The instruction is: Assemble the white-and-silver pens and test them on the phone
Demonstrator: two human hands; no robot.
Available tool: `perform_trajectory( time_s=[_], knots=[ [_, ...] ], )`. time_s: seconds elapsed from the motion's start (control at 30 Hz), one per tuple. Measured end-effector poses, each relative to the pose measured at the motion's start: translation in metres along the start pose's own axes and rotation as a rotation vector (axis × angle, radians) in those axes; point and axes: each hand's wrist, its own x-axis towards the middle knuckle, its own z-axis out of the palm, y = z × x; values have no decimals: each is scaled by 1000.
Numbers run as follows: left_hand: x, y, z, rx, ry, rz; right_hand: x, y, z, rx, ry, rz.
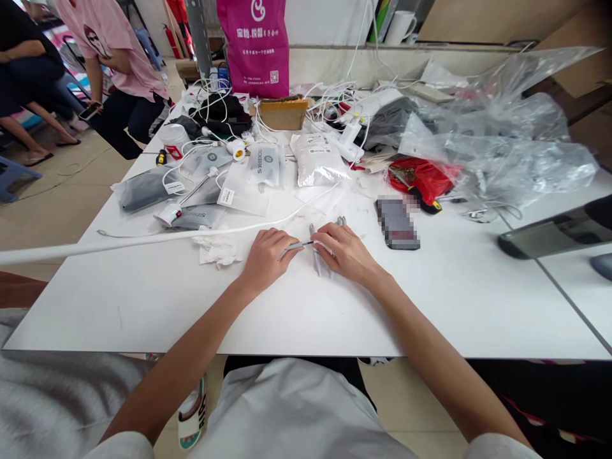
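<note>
My left hand (268,256) is closed round a slim grey pen (292,246) held level just above the table. My right hand (345,252) pinches the thin dark end of the same pen between thumb and fingers. Below my right hand lie several more grey pens (317,264), partly covered by the fingers. To the left of my left hand is a crumpled white tissue (217,248). A dark phone (398,224), blurred out, lies to the right of my right hand.
A white cable (143,242) crosses the table in front of my hands. Behind it are grey packaged pouches (194,217), a white parcel (319,159), tangled cords and a red bag (421,178). Clear plastic bags (516,153) pile at right. A seated person (112,64) is at back left.
</note>
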Motion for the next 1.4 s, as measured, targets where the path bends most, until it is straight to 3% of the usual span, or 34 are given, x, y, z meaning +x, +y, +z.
perform_trajectory(
  time_s=[0.5, 0.83, 1.03, 1.13, 1.27, 1.4],
  knots=[
    [3, -3, -11, 45, 52, 33, -1, 11, -13, -85, 72, 98],
    [3, -3, -9, 89, 13, 75, -1, 10, -12, -162, 115, 2],
    [1, -4, -1, 109, 5, 147, 1, -1, -11, -202, 71, -55],
    [0, -2, 1, 78, -4, 138, 2, -6, -13, -71, 51, -44],
    [-1, 2, 0, -39, -30, 75, 4, -8, -24, 283, 84, 90],
    [-1, 12, -2, -262, -117, -61, 8, -9, -32, 602, 252, 237]
  ],
)
